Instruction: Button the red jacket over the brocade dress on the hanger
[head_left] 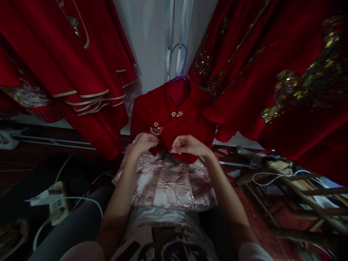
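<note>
A short red jacket (145, 108) hangs on a purple hanger (185, 65) in front of me, over a pale pink brocade skirt (174, 188) with shiny raised patterns. Paired pearl and flower fasteners (177, 114) sit below its collar, and a beaded fan-shaped ornament (156, 129) decorates the left side of the front. My left hand (148, 142) is closed on the jacket's front edge just under that ornament. With thumb and fingers pinched, my right hand (187, 145) holds the other front edge near the hem. Anything small between those fingertips is hidden.
Red garments with pale piping (89, 79) hang on the left. Others with gold sequin embroidery (299, 87) crowd the right. A power strip (58, 208) with white cables lies at lower left. Wooden furniture bars (304, 203) and a white cord stand at lower right.
</note>
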